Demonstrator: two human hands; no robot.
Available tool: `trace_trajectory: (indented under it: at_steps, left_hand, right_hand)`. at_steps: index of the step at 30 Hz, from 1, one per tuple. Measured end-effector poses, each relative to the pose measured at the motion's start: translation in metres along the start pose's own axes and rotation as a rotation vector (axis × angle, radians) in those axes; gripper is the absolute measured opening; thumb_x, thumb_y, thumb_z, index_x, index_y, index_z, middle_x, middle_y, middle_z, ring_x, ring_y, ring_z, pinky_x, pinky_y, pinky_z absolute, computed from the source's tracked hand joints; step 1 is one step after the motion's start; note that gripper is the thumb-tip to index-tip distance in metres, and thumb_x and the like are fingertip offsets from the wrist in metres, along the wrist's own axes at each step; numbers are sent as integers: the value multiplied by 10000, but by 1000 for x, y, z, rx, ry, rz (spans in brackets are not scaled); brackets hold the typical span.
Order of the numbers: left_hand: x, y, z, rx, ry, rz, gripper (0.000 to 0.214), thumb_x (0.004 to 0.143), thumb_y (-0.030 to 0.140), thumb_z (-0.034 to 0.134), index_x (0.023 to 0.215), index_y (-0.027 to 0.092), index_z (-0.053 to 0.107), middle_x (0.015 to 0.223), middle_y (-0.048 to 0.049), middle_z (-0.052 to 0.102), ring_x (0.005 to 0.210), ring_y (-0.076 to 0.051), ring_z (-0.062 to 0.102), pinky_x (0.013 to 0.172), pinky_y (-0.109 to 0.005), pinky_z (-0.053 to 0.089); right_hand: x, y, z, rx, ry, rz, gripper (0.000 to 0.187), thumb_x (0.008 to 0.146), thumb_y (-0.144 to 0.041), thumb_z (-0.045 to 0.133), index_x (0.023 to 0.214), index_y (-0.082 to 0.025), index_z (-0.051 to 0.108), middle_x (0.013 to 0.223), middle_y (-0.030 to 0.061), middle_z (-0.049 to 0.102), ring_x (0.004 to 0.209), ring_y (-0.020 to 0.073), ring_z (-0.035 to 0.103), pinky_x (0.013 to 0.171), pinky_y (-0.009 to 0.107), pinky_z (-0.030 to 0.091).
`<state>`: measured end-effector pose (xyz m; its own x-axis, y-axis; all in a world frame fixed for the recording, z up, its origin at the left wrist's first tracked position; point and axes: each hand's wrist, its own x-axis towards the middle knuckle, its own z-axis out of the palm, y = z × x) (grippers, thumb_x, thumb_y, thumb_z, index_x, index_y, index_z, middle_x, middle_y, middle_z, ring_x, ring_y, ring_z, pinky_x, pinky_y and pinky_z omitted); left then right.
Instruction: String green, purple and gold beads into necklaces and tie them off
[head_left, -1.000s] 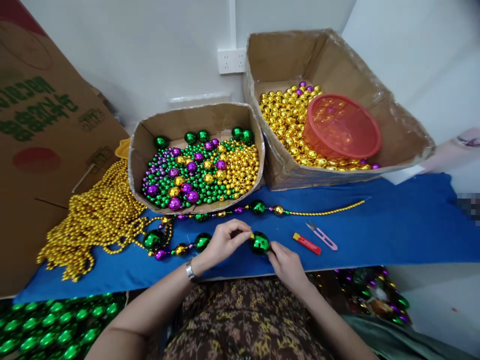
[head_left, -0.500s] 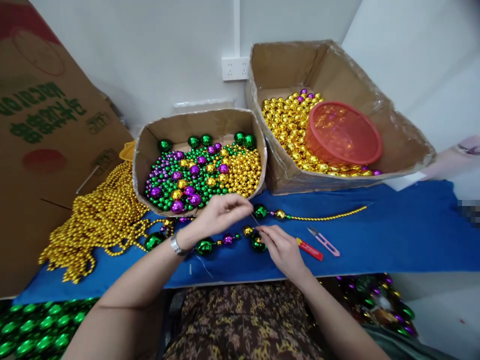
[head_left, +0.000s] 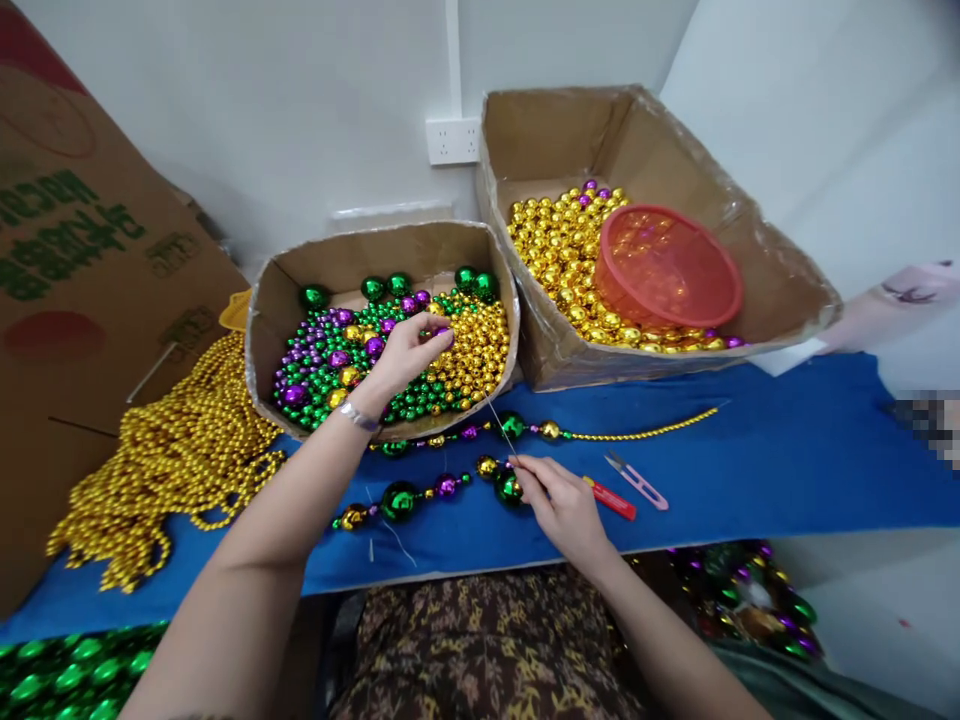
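Note:
Over the box of mixed beads (head_left: 262, 390), my left hand (head_left: 405, 355) has its thumb and forefinger closed around a purple bead (head_left: 442, 333). My right hand (head_left: 559, 505), lower and to the right, pinches a long thin needle (head_left: 501, 425) pointing up and left. Beneath its fingertips lie a large green bead (head_left: 509, 488) and a gold bead (head_left: 487, 467). Left of these is a strung row with a large green ball (head_left: 399, 501) and a purple ball (head_left: 447, 486). Behind the needle, another strung row with a green ball (head_left: 512, 426) ends in a gold twisted cord (head_left: 645, 432).
Gold bead strands (head_left: 187, 430) heap at the left beside a tall carton (head_left: 67, 390). A larger box (head_left: 555, 130) holds gold beads and a red basket (head_left: 670, 265). Pink thread snips (head_left: 637, 480) and a red-handled cutter (head_left: 613, 501) lie on the blue cloth (head_left: 765, 480).
My left hand has left the needle and moved up and left into the bead box. My right hand stays low with the needle. The view has shifted slightly right.

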<state>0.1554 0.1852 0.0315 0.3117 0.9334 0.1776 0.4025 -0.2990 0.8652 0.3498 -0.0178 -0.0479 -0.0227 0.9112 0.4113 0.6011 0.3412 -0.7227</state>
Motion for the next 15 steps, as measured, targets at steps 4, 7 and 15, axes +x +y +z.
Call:
trace_trajectory:
  at_steps: [4,7,15]
  left_hand:
    - [-43,11,1,-720,-133,-206,297,792,293,679,1056,158,677,981,-66,661,843,-158,633,706,-292,574]
    - [-63,13,4,-886,-118,-290,260,768,226,704,1015,146,695,986,-78,676,827,-152,647,665,-254,582]
    - [-78,13,7,-966,-131,-291,195,799,225,691,975,140,683,1000,-99,692,906,-181,662,678,-245,588]
  right_hand:
    - [1,-1,1,-29,25,-55,244,973,-257,467,1102,-199,666,914,70,724,790,168,699,758,287,578]
    - [0,-3,3,-42,21,-77,250,975,-259,467,1111,-194,666,881,65,720,761,157,690,715,271,573]
    - [-1,-4,4,-86,-3,-116,240,974,-223,462,1093,-170,664,861,64,712,752,155,684,695,264,555]
